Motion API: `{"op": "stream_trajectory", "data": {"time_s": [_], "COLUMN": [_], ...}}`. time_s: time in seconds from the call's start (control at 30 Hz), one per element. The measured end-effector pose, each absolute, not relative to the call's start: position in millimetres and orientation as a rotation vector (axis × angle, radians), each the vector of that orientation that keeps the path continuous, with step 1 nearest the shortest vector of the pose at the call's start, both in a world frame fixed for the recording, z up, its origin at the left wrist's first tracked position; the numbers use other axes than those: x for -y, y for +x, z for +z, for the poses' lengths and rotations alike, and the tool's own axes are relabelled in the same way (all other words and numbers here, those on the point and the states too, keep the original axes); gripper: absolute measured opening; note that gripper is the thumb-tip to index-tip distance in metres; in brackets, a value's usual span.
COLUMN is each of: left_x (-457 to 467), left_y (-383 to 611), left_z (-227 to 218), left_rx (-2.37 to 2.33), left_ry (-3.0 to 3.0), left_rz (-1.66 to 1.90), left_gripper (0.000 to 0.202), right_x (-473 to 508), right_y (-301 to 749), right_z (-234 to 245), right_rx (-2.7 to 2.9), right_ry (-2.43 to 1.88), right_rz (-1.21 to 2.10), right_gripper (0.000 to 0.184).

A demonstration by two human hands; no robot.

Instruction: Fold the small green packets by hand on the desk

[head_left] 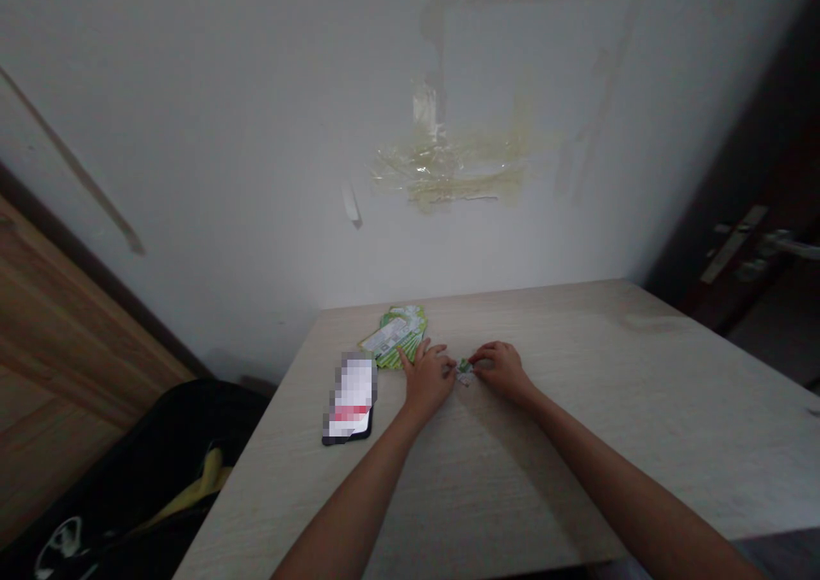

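Observation:
A small green-and-white piece of paper (465, 366), creased or folded, sits low over the table between my two hands. My left hand (428, 378) has its fingertips closed at the paper's left edge, with some other fingers spread. From the other side, my right hand (505, 372) pinches the right edge with thumb and fingers together. The exact folds are too small to make out. Just beyond my left hand lies a fanned pile of green-and-white printed paper sheets (392, 338). A phone (349, 399) with a blurred screen rests left of my left forearm.
The pale wooden table (608, 426) meets a wall (256, 136) with old tape (448, 166) on it. A dark bag (160, 452) with something yellow stands left of the table. A door handle (785, 243) shows at the right.

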State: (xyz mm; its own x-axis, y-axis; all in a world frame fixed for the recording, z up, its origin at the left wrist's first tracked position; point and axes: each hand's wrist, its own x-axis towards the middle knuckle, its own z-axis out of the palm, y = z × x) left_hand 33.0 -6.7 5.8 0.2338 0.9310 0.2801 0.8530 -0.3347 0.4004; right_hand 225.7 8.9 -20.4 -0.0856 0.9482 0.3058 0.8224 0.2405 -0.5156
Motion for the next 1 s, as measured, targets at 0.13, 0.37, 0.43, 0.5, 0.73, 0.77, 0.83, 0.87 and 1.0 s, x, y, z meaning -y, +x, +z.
{"op": "stream_trajectory", "data": {"time_s": [0.13,0.37,0.43,0.5,0.73,0.77,0.83,0.87,1.0], "left_x": [5.9,6.3,6.0,5.4,6.5,7.0,7.7,7.7,7.4], "left_y": [34.7,34.5,34.5,34.5,35.7,36.0,36.5,36.6,35.6], "left_z": [4.2,3.0,3.5,4.0,7.3,7.8,8.4,8.3,7.3], "left_rx": [-1.694,-1.692,-1.691,-1.689,-1.71,-1.724,-1.736,-1.731,-1.705], "left_ry": [2.278,2.266,2.266,2.253,2.222,2.221,2.214,2.212,2.213], "left_rz": [0.753,0.801,0.817,0.85,0.864,0.854,0.851,0.861,0.911], "left_gripper": [0.01,0.01,0.009,0.008,0.008,0.008,0.008,0.008,0.01], "right_x": [-8.7,-4.6,-4.6,-5.8,-10.6,-10.4,-9.3,-8.8,-7.7], "right_y": [226.2,227.1,227.7,228.7,231.4,231.5,231.7,231.7,231.1], "right_z": [-19.0,-16.7,-17.5,-19.3,-23.1,-22.3,-20.0,-19.0,-19.3], "right_rx": [1.959,1.954,1.941,1.925,1.833,1.823,1.81,1.809,1.82], "right_ry": [-1.607,-1.549,-1.534,-1.519,-1.428,-1.409,-1.374,-1.356,-1.28], "right_rz": [0.297,0.307,0.301,0.292,0.298,0.298,0.297,0.295,0.283], "right_gripper": [0.022,0.021,0.021,0.024,0.019,0.019,0.019,0.019,0.018]}}
